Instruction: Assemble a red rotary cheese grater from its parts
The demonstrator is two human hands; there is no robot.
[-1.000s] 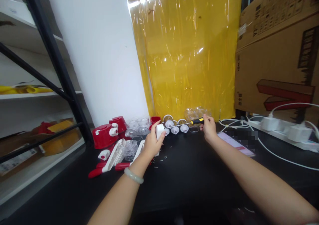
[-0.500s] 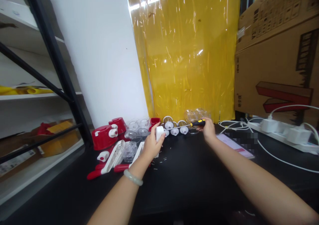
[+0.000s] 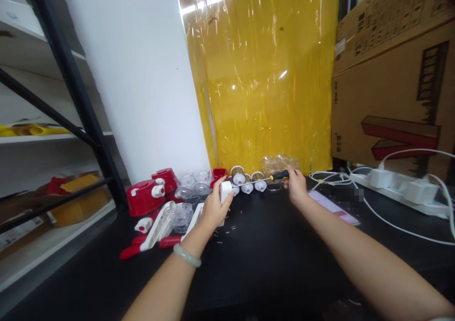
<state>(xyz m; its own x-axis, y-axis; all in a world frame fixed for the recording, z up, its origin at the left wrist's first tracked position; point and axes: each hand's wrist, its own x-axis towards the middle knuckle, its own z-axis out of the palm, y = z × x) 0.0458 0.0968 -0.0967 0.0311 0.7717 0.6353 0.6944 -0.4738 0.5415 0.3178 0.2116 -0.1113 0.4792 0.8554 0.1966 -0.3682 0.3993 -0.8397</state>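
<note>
My left hand (image 3: pixel 213 209) is closed around a small white plastic part (image 3: pixel 225 188), held up over the black table (image 3: pixel 263 250). In my right hand (image 3: pixel 296 186) is a screwdriver (image 3: pixel 280 175) with a black and yellow handle. Its shaft lies nearly level, and the tip reaches the right side of the white part; whether it sits in a screw is too small to tell. Several small metal screws or pins (image 3: pixel 233 227) lie on the table by my left hand. Just behind stand several metal drums (image 3: pixel 260 182) with white ends.
Left of my hands are red plastic housings (image 3: pixel 141 199), white pieces with red handles (image 3: pixel 156 231) and clear plastic cups (image 3: pixel 182 217). A phone (image 3: pixel 334 207) lies near my right forearm. Farther right are a power strip (image 3: pixel 432 207) with white cables and a large cardboard box (image 3: pixel 391 89).
The view has shifted slightly, moving the whole scene a little to the left. Both hands keep their hold, and the screwdriver stays against the white part; my right-hand grip has changed slightly on the handle.
</note>
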